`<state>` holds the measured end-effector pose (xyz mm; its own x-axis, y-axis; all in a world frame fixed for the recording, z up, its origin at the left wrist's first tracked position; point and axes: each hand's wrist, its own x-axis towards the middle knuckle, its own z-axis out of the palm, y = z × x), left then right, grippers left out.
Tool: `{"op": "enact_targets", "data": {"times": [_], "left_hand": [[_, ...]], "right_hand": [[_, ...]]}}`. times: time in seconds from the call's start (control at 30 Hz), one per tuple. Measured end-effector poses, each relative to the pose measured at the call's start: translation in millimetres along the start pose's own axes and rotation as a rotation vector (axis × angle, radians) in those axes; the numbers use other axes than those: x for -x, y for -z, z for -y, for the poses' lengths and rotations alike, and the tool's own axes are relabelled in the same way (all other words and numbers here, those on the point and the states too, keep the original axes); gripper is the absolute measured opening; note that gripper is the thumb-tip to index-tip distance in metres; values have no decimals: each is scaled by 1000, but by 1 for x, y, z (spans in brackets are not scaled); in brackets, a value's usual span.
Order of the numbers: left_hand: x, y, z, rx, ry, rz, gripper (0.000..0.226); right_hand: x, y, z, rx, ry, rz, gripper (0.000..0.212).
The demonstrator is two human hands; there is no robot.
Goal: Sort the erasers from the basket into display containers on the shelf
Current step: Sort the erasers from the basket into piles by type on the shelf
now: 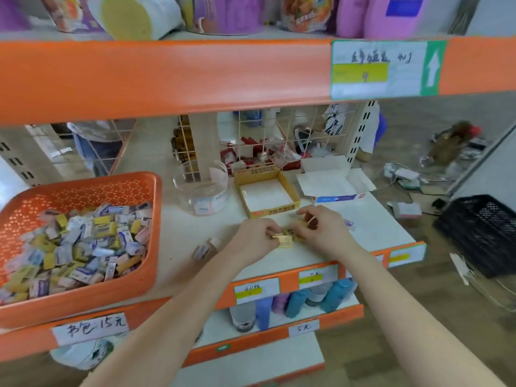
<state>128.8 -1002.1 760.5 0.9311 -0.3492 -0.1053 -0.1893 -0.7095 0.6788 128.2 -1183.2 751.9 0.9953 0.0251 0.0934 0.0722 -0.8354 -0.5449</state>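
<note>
Left hand (255,237) and right hand (321,226) meet at near edge of shelf (377,227), both pinching. Orange basket (156,219) sits well left; open yellow box (275,211) lies just far of both hands. I log yellow erasers (285,242) held between them.

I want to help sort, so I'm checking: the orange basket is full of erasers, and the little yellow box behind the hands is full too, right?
Not quite. The orange basket is full of erasers, but the little yellow box behind the left hand and right hand is empty; the head view shows its bare white bottom.
</note>
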Motion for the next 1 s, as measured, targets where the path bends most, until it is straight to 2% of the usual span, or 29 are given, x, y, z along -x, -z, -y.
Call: {"op": "enact_targets", "data": {"times": [0.2, 0.43, 0.67, 0.8, 0.9, 1.0], "left_hand": [[12, 29, 3, -25, -17, -97, 24], [61, 103, 15, -35, -6, -418, 23], [129, 175, 74, -92, 212, -600, 22], [159, 194, 109, -177, 357, -525, 23], [173, 197, 130, -288, 443, -325, 32], [184, 194, 145, -259, 506, -126, 37]], "right_hand": [[-12, 5, 25, -65, 107, -54, 20], [-32, -6, 98, -80, 368, -32, 16], [-38, -34, 192, -101, 631, 75, 19], [-37, -58, 235, -76, 761, 139, 24], [-37, -77, 258, 13, 859, 251, 30], [-37, -95, 273, 173, 900, 417, 39]]}}
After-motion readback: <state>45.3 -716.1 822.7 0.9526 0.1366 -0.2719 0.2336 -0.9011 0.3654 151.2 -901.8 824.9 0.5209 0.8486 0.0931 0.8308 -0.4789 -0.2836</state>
